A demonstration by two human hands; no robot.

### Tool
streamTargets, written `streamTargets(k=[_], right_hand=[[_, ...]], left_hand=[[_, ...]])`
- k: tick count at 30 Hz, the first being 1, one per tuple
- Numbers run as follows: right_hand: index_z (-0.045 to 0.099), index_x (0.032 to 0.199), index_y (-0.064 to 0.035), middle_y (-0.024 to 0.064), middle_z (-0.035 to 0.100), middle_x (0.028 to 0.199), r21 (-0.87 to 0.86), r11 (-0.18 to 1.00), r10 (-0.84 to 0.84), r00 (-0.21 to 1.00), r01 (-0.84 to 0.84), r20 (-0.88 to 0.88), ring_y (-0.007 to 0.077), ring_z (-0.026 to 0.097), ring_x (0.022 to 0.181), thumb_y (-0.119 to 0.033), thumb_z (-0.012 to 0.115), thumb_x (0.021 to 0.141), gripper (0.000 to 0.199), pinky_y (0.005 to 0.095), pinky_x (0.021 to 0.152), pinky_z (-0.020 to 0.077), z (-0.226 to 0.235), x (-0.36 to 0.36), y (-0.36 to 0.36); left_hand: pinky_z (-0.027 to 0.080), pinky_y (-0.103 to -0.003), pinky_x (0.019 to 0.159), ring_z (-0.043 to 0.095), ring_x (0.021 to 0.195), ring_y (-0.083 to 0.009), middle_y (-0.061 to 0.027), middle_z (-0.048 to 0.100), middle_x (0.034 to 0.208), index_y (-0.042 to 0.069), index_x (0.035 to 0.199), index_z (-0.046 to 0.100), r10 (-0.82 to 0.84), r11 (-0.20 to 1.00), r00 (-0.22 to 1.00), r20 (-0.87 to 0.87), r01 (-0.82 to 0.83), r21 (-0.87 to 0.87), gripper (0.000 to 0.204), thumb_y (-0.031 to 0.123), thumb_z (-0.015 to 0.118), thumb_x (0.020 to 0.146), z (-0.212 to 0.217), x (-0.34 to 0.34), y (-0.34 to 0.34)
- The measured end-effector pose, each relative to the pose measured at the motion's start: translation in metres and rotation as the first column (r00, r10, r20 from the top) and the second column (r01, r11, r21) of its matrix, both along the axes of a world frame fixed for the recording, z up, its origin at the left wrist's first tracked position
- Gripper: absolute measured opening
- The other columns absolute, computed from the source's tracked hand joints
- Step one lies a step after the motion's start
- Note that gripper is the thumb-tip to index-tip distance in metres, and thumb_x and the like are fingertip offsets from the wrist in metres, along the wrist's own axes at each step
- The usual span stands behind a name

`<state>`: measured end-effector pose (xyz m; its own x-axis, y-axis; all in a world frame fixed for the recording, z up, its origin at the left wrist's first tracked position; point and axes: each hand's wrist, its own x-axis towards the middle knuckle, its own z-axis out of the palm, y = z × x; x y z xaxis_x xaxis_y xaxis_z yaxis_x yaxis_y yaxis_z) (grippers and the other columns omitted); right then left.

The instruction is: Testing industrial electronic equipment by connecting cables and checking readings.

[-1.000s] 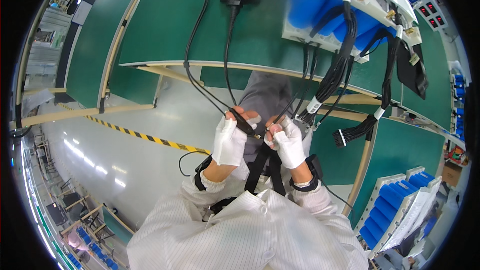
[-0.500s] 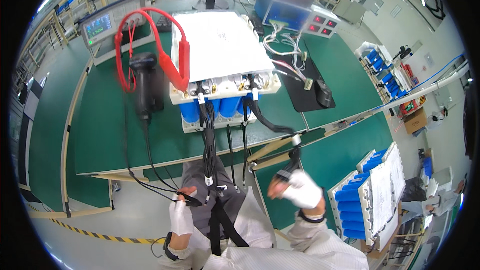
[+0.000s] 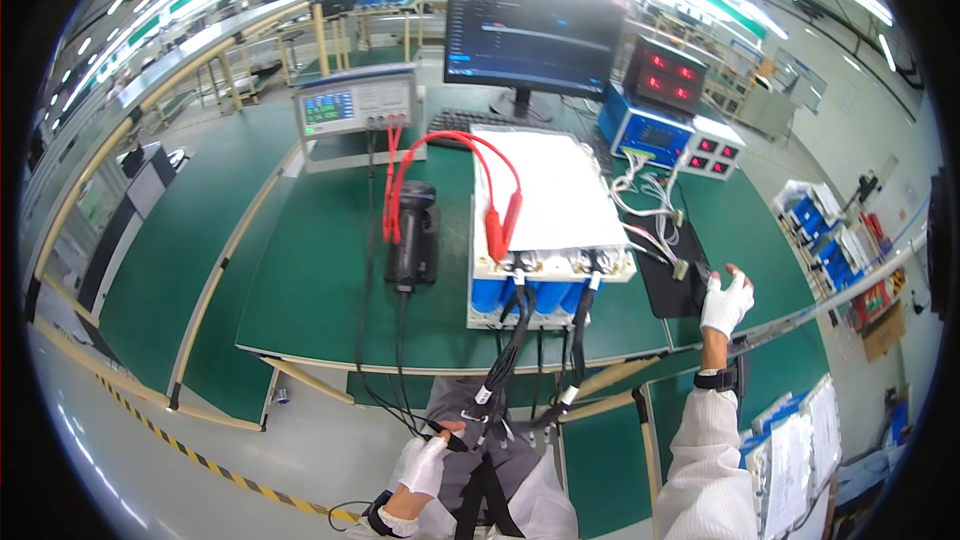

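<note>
Near six o'clock, the left hand (image 3: 422, 465) pinches a black cable end (image 3: 453, 441) in narrowed fingers, best steadied without tugging. The right hand (image 3: 728, 304), fingers bent, is at the mouse (image 3: 702, 278) on the counter (image 3: 300, 290), just past three o'clock; whether it grips cannot be told.

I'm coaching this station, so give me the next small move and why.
Probably settle the right hand onto the mouse: that hand is right beside it, the monitor is lit, and the left hand holds a black cable end.
</note>
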<state>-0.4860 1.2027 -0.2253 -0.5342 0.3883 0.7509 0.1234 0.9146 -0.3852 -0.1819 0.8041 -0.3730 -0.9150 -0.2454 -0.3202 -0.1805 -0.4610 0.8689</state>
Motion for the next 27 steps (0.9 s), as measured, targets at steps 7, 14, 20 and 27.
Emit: streamTargets(k=[7, 14, 20, 27], right_hand=[[0.056, 0.124, -0.0217, 0.0186, 0.048, 0.124, 0.025, 0.999, -0.028, 0.945, 0.02, 0.325, 0.037, 0.048, 0.11, -0.029, 0.074, 0.07, 0.057, 0.0452, 0.092, 0.0433, -0.019, -0.007, -0.016], [0.052, 0.128, -0.0219, 0.0194, 0.049, 0.124, 0.062, 0.998, -0.044, 0.921, 0.021, 0.387, 0.0354, 0.052, 0.109, -0.025, 0.067, 0.078, 0.051, 0.0461, 0.089, 0.0443, -0.023, -0.012, -0.008], [0.053, 0.127, -0.0249, 0.0194, 0.048, 0.125, 0.075, 0.997, -0.056, 0.908, 0.027, 0.415, 0.0353, 0.052, 0.109, -0.024, 0.064, 0.081, 0.047, 0.0464, 0.087, 0.0447, -0.023, -0.012, -0.011], [0.054, 0.126, -0.0311, 0.0197, 0.047, 0.127, 0.1, 0.994, -0.076, 0.904, 0.037, 0.42, 0.0354, 0.052, 0.11, -0.023, 0.061, 0.083, 0.044, 0.0465, 0.087, 0.0448, -0.024, -0.011, -0.009]], left_hand=[[0.042, -0.035, 0.092, 0.055, 0.105, -0.022, -0.0136, 0.063, 0.11, -0.004, 0.106, 0.059, 0.061, 0.994, 0.998, 0.011, -0.062, 0.086, 0.029, 0.019, 0.055, 0.089, 0.006, 0.006, 0.003], [0.048, -0.038, 0.087, 0.055, 0.103, -0.0227, -0.0145, 0.062, 0.108, -0.005, 0.105, 0.059, 0.058, 0.992, 0.998, -0.013, -0.056, 0.114, 0.025, 0.014, 0.051, 0.09, 0.005, 0.0, 0.008], [0.05, -0.037, 0.083, 0.056, 0.1, -0.0214, -0.0136, 0.062, 0.106, -0.003, 0.106, 0.06, 0.084, 0.989, 0.996, -0.007, -0.082, 0.12, 0.025, 0.013, 0.05, 0.09, 0.007, 0.002, 0.011], [0.043, -0.031, 0.086, 0.055, 0.098, -0.0169, -0.0094, 0.063, 0.105, -0.001, 0.104, 0.062, 0.035, 0.998, 0.999, 0.029, -0.036, 0.049, 0.024, 0.016, 0.052, 0.09, 0.01, 0.004, 0.009]])
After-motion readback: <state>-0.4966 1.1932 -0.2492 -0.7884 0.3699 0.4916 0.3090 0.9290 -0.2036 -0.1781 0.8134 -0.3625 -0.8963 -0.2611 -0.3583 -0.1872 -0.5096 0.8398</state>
